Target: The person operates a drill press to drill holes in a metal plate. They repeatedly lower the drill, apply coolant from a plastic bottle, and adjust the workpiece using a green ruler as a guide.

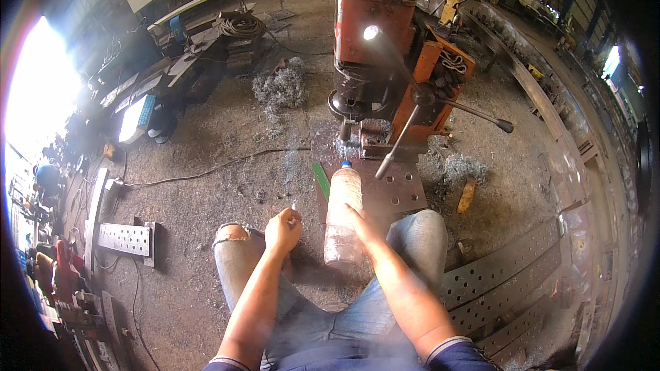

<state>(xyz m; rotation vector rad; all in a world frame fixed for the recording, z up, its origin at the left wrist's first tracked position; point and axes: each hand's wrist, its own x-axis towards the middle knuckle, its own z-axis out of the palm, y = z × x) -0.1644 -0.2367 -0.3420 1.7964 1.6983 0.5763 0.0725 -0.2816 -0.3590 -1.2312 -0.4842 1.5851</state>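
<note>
Daylight floods in at the far left, over cluttered shelving and a perforated steel strip (pixel 125 238) lying on the dirt floor (pixel 206 199), with a cable (pixel 206 168) snaking across toward the middle. The person sits low, knees apart in worn jeans. The left hand (pixel 283 228) is held up over the left knee, fingers curled shut around a cigarette (pixel 293 207) that pokes out above them. Just right of it, the right hand (pixel 363 228) wraps the side of a clear plastic bottle (pixel 342 216) with a blue cap, fingers closed on its middle, holding it upright between the knees over the floor. The bottle looks thin-walled and light, likely to dent under a hard squeeze and a bit slick; the ribbed midsection, where it is held, seems the surest place. Beyond it lies a drilled steel plate (pixel 392 189) under an orange drill press (pixel 375 34) with long feed handles, metal swarf (pixel 280 86) heaped around. Further right, more perforated steel strips (pixel 502 268) lie along the floor, and a long rail runs into the dim shed.
</note>
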